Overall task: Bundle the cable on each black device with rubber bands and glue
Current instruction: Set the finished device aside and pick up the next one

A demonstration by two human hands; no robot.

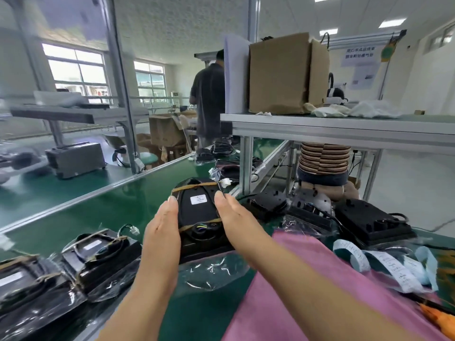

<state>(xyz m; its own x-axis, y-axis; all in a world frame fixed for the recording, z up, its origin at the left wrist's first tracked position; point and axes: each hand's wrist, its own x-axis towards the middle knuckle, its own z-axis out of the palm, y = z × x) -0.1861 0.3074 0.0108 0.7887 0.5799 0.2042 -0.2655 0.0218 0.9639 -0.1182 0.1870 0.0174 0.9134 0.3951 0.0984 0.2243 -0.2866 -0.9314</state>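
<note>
Both flat hands, left hand (161, 232) and right hand (234, 217), squeeze the hard black device (200, 212) by its sides, which looks sturdy, not floppy.

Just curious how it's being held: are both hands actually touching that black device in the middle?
Touching. The head view shows the left hand and right hand pressed flat against opposite sides of the black device, with no gap.
</note>
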